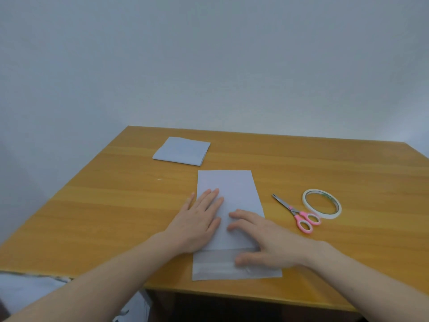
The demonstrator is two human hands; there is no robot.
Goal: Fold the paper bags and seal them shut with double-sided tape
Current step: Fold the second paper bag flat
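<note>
Your left hand [199,219] and right hand [262,240] press flat, fingers [214,196] straight, on the paper bag [234,189] near the worktop [116,205] edge; scissors [299,214] and tape roll [321,203] lie right of them.

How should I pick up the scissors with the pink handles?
Take the pink-handled metal scissors by the two pink loops, which lie at the end nearest you. Come from the near side, probably with the right hand, which is closer. The blades are shut and point away toward the far left, so your fingers stay off the sharp tip. The white ring of tape lies close beside them on the right.
</note>
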